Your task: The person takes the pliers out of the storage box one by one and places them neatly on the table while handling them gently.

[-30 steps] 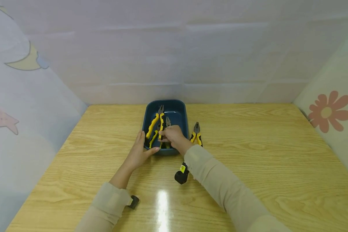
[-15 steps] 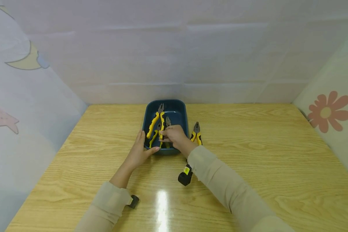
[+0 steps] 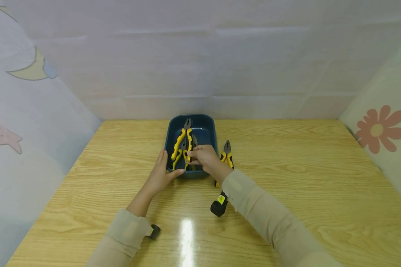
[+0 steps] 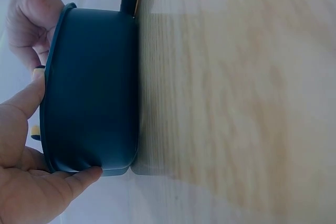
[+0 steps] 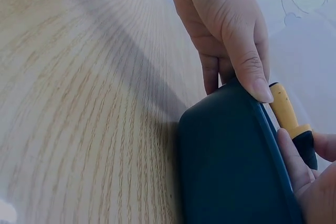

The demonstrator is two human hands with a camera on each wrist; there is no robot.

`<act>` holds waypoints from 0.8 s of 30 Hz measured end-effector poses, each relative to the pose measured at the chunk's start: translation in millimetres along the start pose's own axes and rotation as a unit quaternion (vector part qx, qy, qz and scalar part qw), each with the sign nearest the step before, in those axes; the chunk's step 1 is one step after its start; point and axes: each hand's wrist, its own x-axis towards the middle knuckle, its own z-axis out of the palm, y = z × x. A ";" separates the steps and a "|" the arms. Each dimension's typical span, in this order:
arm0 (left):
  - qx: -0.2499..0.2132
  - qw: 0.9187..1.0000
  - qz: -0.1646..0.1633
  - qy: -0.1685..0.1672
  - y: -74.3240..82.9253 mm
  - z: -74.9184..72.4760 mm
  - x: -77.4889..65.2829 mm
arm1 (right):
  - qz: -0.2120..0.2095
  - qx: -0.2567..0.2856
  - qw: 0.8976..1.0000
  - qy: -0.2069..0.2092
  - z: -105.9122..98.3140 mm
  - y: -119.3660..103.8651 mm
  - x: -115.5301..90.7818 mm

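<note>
A dark blue rectangular box (image 3: 204,131) stands on the table, with several pliers inside. My left hand (image 3: 158,174) holds its near left corner, thumb on the near rim and fingers along the outer left side. With my right hand (image 3: 205,157), reaching in over the box, I pinch one handle of the top yellow-and-black pliers (image 3: 178,144), whose nose points away from me. That yellow-and-black handle (image 5: 283,109) shows above the rim in the right wrist view. Beneath lie pliers with a yellow handle (image 3: 177,158) and others with a grey nose (image 3: 195,140), partly hidden by my hand.
Just right of the box, another pair of yellow-and-black pliers (image 3: 227,148) lies on the wooden table (image 3: 304,167), partly covered by my right forearm. A pale fabric wall (image 3: 200,66) rises behind the table, and printed fabric hangs on both sides.
My right hand and the pliers it pinches have shifted slightly right, and the right forearm has swung right. The left hand and the box stay in place.
</note>
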 end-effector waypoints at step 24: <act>-0.003 1.000 0.000 -0.004 2.0 1.3 -1.6 | 0.000 0.012 1.000 -0.025 -11.9 -2.1 -21.0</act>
